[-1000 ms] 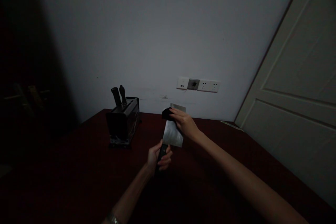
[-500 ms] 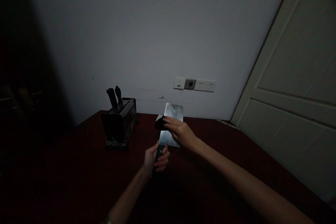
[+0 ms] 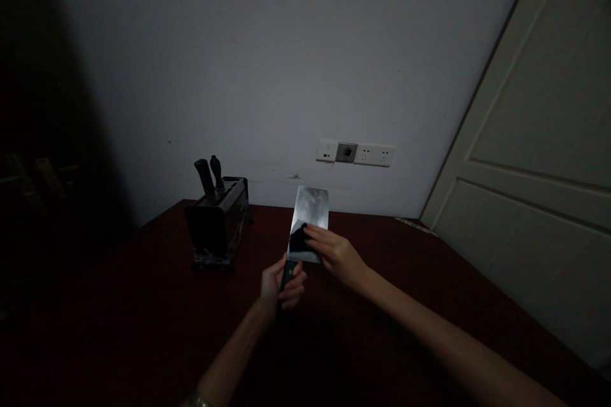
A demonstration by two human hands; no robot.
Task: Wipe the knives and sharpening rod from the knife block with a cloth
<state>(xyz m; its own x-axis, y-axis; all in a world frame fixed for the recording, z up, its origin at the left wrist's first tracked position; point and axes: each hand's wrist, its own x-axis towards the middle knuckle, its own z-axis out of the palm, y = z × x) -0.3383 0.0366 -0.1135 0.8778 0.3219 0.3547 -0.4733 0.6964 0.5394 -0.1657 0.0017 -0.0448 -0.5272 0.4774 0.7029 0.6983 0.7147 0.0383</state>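
Observation:
A cleaver (image 3: 312,206) with a broad shiny blade is tilted up over the table. My left hand (image 3: 273,285) is wrapped round its dark handle. Against the lower part of the blade, near the handle, my right hand (image 3: 338,255) presses a black cloth (image 3: 298,239). The fingers of that hand lie over the cloth, hiding part of it and of the blade. To the left stands a knife block (image 3: 207,233) with two dark-handled tools in its top, apart from both hands.
The dark red table (image 3: 410,280) reaches back to a pale wall (image 3: 267,76). Wall sockets (image 3: 373,154) sit just above its rear edge. A white panelled door (image 3: 539,140) stands at the right. The left side is very dark.
My right hand has slid the black cloth down the blade towards the handle. The cleaver has shifted slightly left, with my left hand still round its handle.

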